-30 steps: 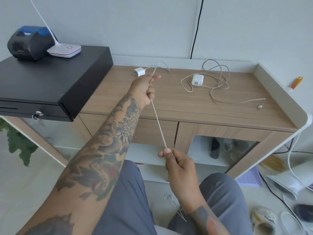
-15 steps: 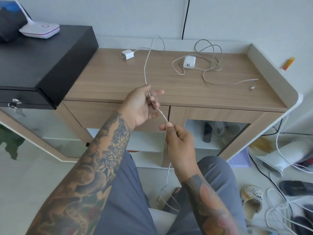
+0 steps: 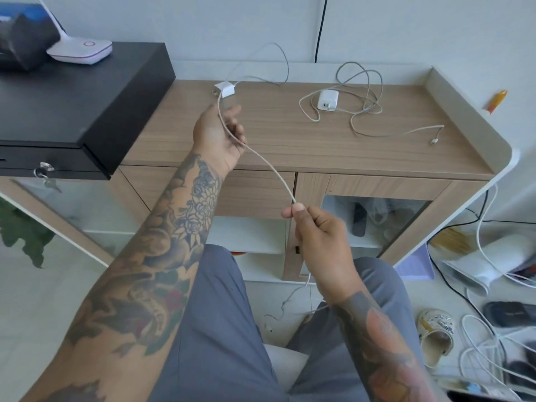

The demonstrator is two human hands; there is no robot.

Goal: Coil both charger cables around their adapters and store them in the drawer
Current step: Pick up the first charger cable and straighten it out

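Observation:
A small white adapter (image 3: 225, 89) lies near the back left of the wooden cabinet top (image 3: 261, 140). Its white cable (image 3: 269, 166) loops behind it, runs through my left hand (image 3: 219, 133), then slants down to my right hand (image 3: 314, 224), which pinches it between thumb and fingers. My left hand holds the cable in curled fingers just in front of the adapter. The cable's tail hangs below my right hand toward the floor. A second, larger white adapter (image 3: 327, 100) sits mid-top amid its loosely tangled cable (image 3: 365, 111). The cabinet's drawer front (image 3: 255, 192) is closed.
A black cash drawer (image 3: 72, 111) with a key stands on the left, carrying a white lamp base (image 3: 79, 50). A black cord runs down the wall. On the floor at right lie white cables (image 3: 487, 343), a sandal and other clutter. My knees are below the cabinet.
My left hand has moved up and back toward the small adapter, sliding along the cable. My right hand has shifted right and lower, drawing the cable into a longer span.

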